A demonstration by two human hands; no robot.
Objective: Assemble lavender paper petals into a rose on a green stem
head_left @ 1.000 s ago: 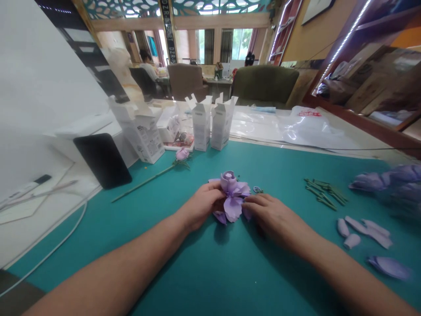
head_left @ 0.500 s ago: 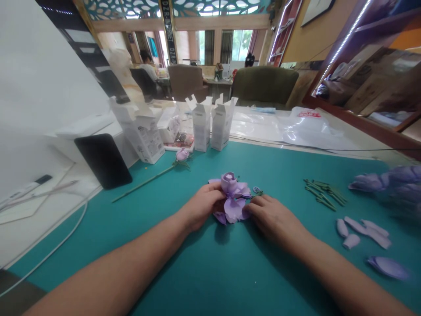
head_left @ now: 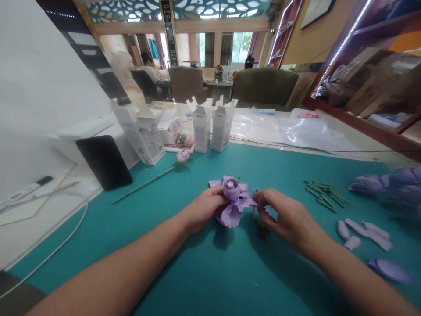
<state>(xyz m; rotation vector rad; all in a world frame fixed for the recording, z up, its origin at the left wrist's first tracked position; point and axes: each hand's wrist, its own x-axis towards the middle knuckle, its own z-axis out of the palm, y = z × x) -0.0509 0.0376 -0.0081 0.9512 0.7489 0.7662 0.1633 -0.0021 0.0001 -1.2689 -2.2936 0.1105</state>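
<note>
A purple foam flower [head_left: 232, 198] with a rolled bud in its middle is held just above the teal mat [head_left: 204, 263]. My left hand [head_left: 201, 210] grips it from the left, fingers curled round its base. My right hand [head_left: 287, 216] pinches one outer petal on the flower's right side and draws it outward. A small round part lies on the mat just behind my right fingers.
A finished purple rose on a green stem [head_left: 158, 174] lies at the back left. Open white cartons [head_left: 210, 123] stand behind it, a black phone [head_left: 104, 161] leans at left. Green stem pieces [head_left: 324, 194], loose petals [head_left: 363, 229] and purple flowers [head_left: 391, 184] lie at right.
My right hand has lifted off the mat and shifted right, pulling a petal outward. The flower has tilted and sunk slightly toward me. My left hand stays in place.
</note>
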